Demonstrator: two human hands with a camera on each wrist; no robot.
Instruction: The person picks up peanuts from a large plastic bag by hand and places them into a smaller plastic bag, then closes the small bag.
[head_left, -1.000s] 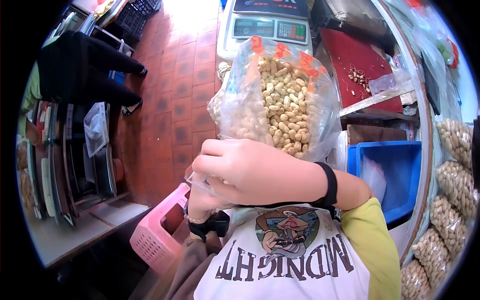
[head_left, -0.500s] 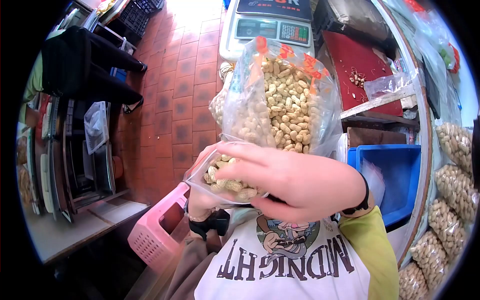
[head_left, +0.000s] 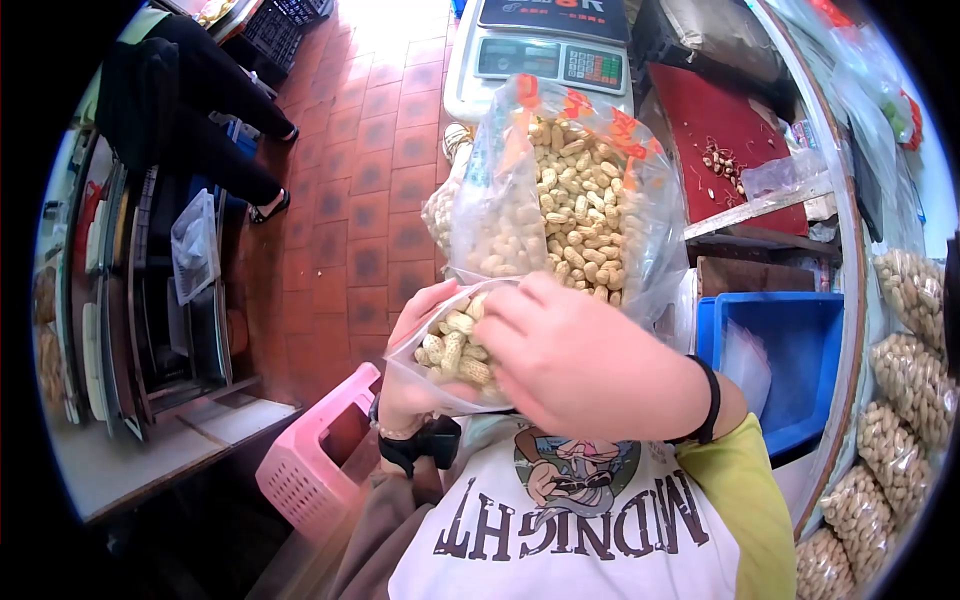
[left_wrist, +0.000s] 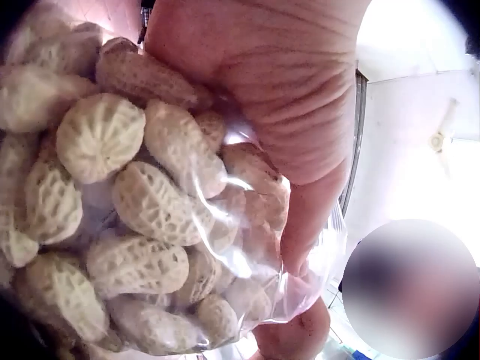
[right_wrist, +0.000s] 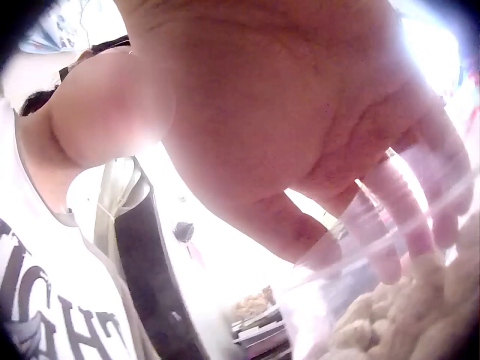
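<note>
In the head view my left hand point(head_left: 402, 398) grips a small clear bag point(head_left: 430, 380) of unshelled peanuts point(head_left: 452, 350) from its left and underside. The bag's mouth is spread. My right hand point(head_left: 590, 362) reaches over the mouth from the right, fingertips at the peanuts. The left wrist view has the full bag point(left_wrist: 150, 202) against my left hand point(left_wrist: 277, 90). Seen from the right wrist, the fingers of my right hand point(right_wrist: 300, 127) are extended, partly behind the clear plastic point(right_wrist: 307, 300), touching peanuts point(right_wrist: 390, 322). Beyond stands a large open bag point(head_left: 495, 225) of peanuts.
A scale point(head_left: 550, 65) stands behind the large bag. To the right are a blue bin point(head_left: 825, 350), a red board point(head_left: 690, 120) and several filled peanut bags point(head_left: 905, 370). A pink basket point(head_left: 310, 480) is at lower left; another person point(head_left: 180, 110) stands farther left.
My right hand first lifted off the bag's mouth, uncovering the peanuts, then shifted slightly back with its fingers lower at them. The person at left has moved slightly.
</note>
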